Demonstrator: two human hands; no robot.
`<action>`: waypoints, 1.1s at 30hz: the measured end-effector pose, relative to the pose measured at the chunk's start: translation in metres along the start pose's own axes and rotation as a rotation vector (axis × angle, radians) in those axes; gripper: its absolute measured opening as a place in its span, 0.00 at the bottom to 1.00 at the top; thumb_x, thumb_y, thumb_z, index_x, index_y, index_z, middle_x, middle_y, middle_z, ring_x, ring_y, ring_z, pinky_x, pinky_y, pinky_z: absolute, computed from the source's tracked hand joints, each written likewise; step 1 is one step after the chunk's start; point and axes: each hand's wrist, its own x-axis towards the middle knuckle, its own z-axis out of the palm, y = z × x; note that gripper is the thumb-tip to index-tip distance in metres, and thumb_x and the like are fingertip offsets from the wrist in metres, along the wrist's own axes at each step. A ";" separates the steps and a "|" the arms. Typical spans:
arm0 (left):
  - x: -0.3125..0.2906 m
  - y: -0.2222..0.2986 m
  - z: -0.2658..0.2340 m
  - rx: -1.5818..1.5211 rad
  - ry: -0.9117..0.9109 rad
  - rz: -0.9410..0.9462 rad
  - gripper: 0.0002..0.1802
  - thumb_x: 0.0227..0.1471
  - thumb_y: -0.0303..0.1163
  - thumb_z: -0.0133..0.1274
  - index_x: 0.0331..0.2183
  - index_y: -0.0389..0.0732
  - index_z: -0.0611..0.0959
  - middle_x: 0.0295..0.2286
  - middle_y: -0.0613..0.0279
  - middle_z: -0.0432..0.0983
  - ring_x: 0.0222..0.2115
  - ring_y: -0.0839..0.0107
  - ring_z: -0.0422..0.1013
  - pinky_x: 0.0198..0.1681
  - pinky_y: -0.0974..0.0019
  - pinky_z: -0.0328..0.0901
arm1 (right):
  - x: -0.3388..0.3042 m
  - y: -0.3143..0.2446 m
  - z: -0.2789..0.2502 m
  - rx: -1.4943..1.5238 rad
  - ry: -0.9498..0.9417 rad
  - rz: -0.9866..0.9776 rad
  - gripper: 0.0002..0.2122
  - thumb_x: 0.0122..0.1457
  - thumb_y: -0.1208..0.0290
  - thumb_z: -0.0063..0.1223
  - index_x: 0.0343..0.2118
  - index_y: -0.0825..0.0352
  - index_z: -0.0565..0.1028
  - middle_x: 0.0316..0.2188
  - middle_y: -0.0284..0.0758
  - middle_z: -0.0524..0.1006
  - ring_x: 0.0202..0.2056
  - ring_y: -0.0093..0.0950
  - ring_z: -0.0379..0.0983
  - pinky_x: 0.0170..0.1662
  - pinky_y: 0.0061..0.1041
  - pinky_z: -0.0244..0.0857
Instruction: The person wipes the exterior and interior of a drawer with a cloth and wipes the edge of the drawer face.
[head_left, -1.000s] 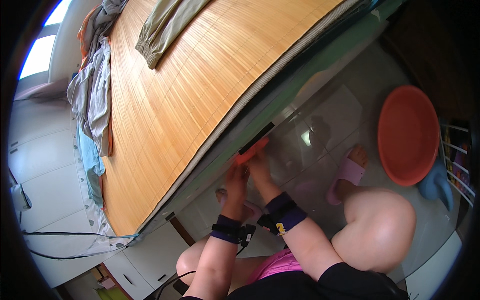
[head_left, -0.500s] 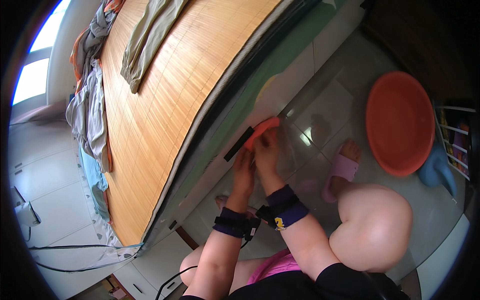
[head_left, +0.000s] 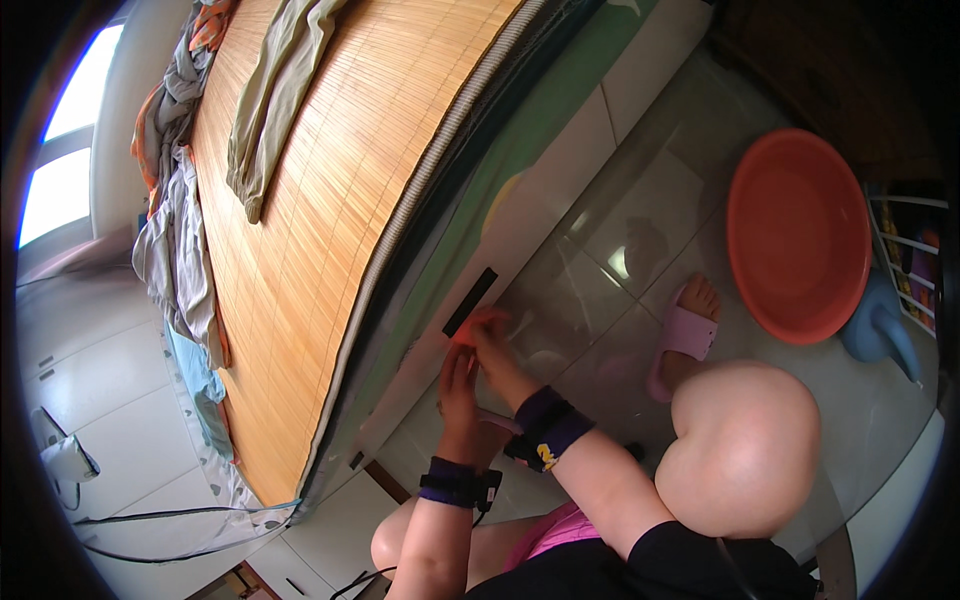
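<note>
An orange-red cloth (head_left: pixel 480 322) is in my right hand (head_left: pixel 487 342), bunched under the fingers. It lies against the white lower side panel of the bed (head_left: pixel 555 195), just below a black strip-shaped handle (head_left: pixel 469 302). My left hand (head_left: pixel 459 392) is raised beside it, fingers stretched and slightly apart, the fingertips close to the lower edge of the cloth. Whether those fingertips touch the cloth I cannot tell. Dark wristbands circle both my wrists.
On the bed lie a bamboo mat (head_left: pixel 330 150), khaki trousers (head_left: pixel 275 110) and rumpled grey clothes (head_left: pixel 180 245). A red basin (head_left: pixel 798 235) stands on the tiled floor at the right, with a blue plastic thing (head_left: pixel 880 335) and a white rack (head_left: pixel 905 260) beside it.
Both hands have moved left and toward me along the panel with the cloth, to the near end of the black handle. The left fingers have come away from the cloth somewhat.
</note>
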 end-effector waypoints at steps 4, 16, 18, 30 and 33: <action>0.022 0.010 0.029 0.197 -0.085 -0.114 0.25 0.55 0.36 0.41 0.52 0.35 0.62 0.48 0.57 0.62 0.49 0.69 0.60 0.50 0.67 0.57 | 0.020 -0.034 -0.013 0.216 0.171 0.061 0.19 0.58 0.66 0.39 0.53 0.58 0.57 0.45 0.31 0.63 0.46 0.26 0.61 0.47 0.26 0.56; 0.055 0.031 0.099 0.062 -0.285 -0.082 0.26 0.56 0.36 0.39 0.54 0.37 0.59 0.50 0.60 0.59 0.49 0.70 0.58 0.50 0.71 0.54 | 0.056 -0.073 -0.048 -0.295 0.310 -0.456 0.20 0.51 0.74 0.42 0.50 0.67 0.60 0.45 0.41 0.65 0.44 0.35 0.64 0.46 0.29 0.57; 0.054 0.026 0.094 0.056 -0.276 -0.079 0.26 0.56 0.36 0.38 0.55 0.37 0.59 0.51 0.59 0.59 0.50 0.69 0.58 0.50 0.70 0.54 | 0.058 -0.059 -0.049 -0.438 0.350 -0.566 0.20 0.51 0.73 0.42 0.49 0.68 0.60 0.45 0.41 0.65 0.42 0.36 0.65 0.45 0.31 0.58; 0.033 0.033 0.073 0.155 -0.252 -0.227 0.30 0.58 0.45 0.35 0.56 0.38 0.55 0.55 0.59 0.52 0.55 0.67 0.52 0.54 0.66 0.51 | 0.070 -0.025 -0.046 -0.307 0.354 -0.340 0.16 0.50 0.69 0.44 0.41 0.70 0.65 0.38 0.44 0.68 0.41 0.40 0.65 0.44 0.33 0.59; 0.038 0.037 0.072 0.040 -0.303 -0.191 0.30 0.58 0.46 0.33 0.56 0.38 0.55 0.55 0.59 0.52 0.54 0.68 0.52 0.54 0.66 0.52 | 0.055 -0.070 -0.025 -0.446 0.365 -0.481 0.16 0.50 0.70 0.45 0.42 0.70 0.64 0.39 0.44 0.67 0.43 0.39 0.64 0.45 0.32 0.58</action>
